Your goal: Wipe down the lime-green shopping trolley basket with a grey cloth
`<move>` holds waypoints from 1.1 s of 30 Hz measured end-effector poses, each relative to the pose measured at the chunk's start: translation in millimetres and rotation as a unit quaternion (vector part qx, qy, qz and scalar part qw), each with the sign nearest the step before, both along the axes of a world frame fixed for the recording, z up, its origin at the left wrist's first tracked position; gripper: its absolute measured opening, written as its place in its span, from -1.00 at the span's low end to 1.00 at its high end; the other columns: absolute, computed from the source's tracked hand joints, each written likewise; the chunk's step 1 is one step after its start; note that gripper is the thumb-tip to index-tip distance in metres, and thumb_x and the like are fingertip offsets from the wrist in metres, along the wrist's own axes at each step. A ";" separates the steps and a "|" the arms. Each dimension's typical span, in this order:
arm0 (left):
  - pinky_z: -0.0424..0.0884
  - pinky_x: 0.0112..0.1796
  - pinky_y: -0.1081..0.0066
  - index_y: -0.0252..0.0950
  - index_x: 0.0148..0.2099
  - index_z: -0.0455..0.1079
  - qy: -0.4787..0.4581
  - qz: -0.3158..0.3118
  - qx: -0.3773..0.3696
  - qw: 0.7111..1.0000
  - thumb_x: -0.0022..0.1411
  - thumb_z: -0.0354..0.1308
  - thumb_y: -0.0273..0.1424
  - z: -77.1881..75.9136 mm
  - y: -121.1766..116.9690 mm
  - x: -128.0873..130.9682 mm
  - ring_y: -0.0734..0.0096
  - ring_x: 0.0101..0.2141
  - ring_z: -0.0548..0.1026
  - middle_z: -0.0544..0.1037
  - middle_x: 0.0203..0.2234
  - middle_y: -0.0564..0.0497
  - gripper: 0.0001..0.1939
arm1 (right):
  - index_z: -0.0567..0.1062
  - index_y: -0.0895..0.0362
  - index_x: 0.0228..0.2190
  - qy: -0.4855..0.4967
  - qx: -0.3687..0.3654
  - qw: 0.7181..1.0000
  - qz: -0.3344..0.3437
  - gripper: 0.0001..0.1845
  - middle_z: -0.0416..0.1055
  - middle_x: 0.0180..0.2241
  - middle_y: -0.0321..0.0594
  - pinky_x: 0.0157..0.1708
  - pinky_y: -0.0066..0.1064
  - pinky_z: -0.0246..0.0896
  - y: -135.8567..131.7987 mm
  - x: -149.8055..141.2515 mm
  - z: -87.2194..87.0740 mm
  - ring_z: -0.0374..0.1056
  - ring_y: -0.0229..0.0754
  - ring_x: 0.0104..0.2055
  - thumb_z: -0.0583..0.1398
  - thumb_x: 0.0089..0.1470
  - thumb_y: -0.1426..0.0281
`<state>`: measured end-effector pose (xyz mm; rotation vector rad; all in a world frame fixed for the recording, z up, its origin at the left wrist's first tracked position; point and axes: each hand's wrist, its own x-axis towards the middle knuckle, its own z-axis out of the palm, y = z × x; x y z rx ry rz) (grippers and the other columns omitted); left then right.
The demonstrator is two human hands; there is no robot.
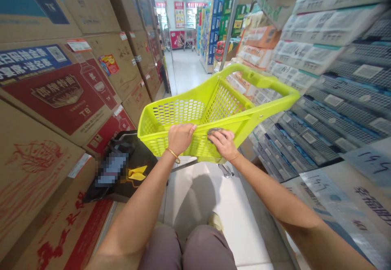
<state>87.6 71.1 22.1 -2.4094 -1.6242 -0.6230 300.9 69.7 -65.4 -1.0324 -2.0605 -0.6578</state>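
Note:
A lime-green plastic shopping cart (180, 103) with perforated walls stands right in front of me, side on, its handle toward the right. My left hand (181, 137) is closed over the cart's near rim, with a gold bangle on the wrist. Against the outside of the same near wall, my right hand (223, 141) presses a dark grey wad (216, 131) under its fingers. Whether the wad is cloth or a scouring pad, I cannot tell, as the fingers partly cover it. A caster wheel (226, 170) shows below the cart.
Stacked cardboard cartons (61, 91) wall the left side, with a black bag (122, 160) in front of them. Stacked wrapped packs (317, 62) line the right. A metal post (229, 29) rises behind the cart. Beyond it, the tiled aisle floor (189, 68) leads to shelves and other carts (188, 38).

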 end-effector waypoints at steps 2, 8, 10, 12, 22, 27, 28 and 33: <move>0.10 -0.31 0.32 -0.20 -0.29 0.42 0.003 -0.004 0.010 1.000 0.39 -0.26 -0.19 -2.1 1.8 -3.3 0.31 -0.28 0.47 0.58 -0.33 0.01 -0.55 | 0.51 -0.10 -0.19 -0.008 0.029 0.999 0.014 -0.76 0.53 -0.19 -0.35 -0.07 -0.30 0.03 -2.1 -6.2 -13.7 0.20 -0.21 -0.09 0.10 0.18 0.39; 0.10 -0.31 0.33 -0.21 -0.25 0.42 0.008 -0.004 0.011 1.000 0.40 -0.30 -0.19 -3.1 1.3 -6.1 0.30 -0.26 0.46 0.57 -0.33 -0.01 -0.53 | 0.51 -0.04 -0.22 -0.145 0.061 0.983 0.091 -0.75 0.52 -0.16 -0.37 -0.15 -0.32 0.01 -9.8 -13.0 -27.3 0.22 -0.24 -0.07 0.10 0.16 0.49; 0.10 -0.30 0.33 -0.21 -0.23 0.42 0.006 -0.007 0.011 1.000 0.40 -0.30 -0.19 -2.8 0.2 -5.1 0.30 -0.26 0.45 0.57 -0.31 -0.01 -0.53 | 0.51 0.01 -0.25 -0.195 0.059 0.972 0.120 -0.78 0.51 -0.15 -0.35 -0.16 -0.33 0.00 -12.7 -13.5 -26.1 0.22 -0.24 -0.07 0.11 0.15 0.50; 0.11 -0.29 0.32 -0.21 -0.22 0.42 0.002 -0.011 0.011 1.000 0.39 -0.29 -0.19 -2.6 -1.2 -3.5 0.29 -0.26 0.46 0.57 -0.30 0.00 -0.55 | 0.50 0.03 -0.25 -0.210 0.070 0.969 0.111 -0.80 0.51 -0.15 -0.35 -0.16 -0.33 -0.01 -14.9 -13.7 -20.6 0.22 -0.23 -0.07 0.11 0.15 0.49; 0.12 -0.30 0.32 -0.21 -0.25 0.41 -0.014 -0.024 0.006 1.000 0.39 -0.28 -0.18 -2.3 -4.2 -0.9 0.30 -0.27 0.47 0.57 -0.32 0.00 -0.54 | 0.48 -0.02 -0.15 -0.030 0.101 0.994 -0.033 -0.76 0.48 -0.15 -0.25 -0.08 -0.29 -0.08 -11.5 -28.0 29.3 0.13 -0.18 -0.04 0.07 0.20 0.40; 0.13 -0.31 0.34 -0.20 -0.23 0.42 -0.021 -0.034 0.004 0.999 0.39 -0.24 -0.21 -1.4 -4.2 -0.9 0.33 -0.28 0.47 0.58 -0.31 0.02 -0.59 | 0.51 -0.01 -0.21 -0.048 0.085 0.995 -0.015 -0.78 0.49 -0.19 -0.26 -0.10 -0.28 -0.08 -16.7 -40.9 -2.3 0.15 -0.18 -0.10 0.08 0.18 0.41; 0.13 -0.31 0.34 -0.20 -0.22 0.42 -0.022 -0.033 0.004 0.999 0.39 -0.24 -0.21 -1.5 -4.3 -0.4 0.33 -0.28 0.47 0.58 -0.31 0.02 -0.59 | 0.51 -0.01 -0.21 -0.055 0.074 0.996 -0.013 -0.78 0.49 -0.19 -0.26 -0.11 -0.28 -0.08 -17.6 -42.0 -10.2 0.16 -0.18 -0.11 0.08 0.18 0.41; 0.13 -0.31 0.33 -0.21 -0.24 0.41 -0.025 -0.026 0.020 0.999 0.39 -0.22 -0.23 -4.4 -4.8 3.8 0.32 -0.28 0.47 0.58 -0.33 0.01 -0.61 | 0.51 0.04 -0.25 -0.152 0.018 0.987 0.046 -0.77 0.49 -0.16 -0.26 -0.16 -0.30 -0.07 -26.5 -42.6 -44.1 0.18 -0.20 -0.12 0.06 0.18 0.44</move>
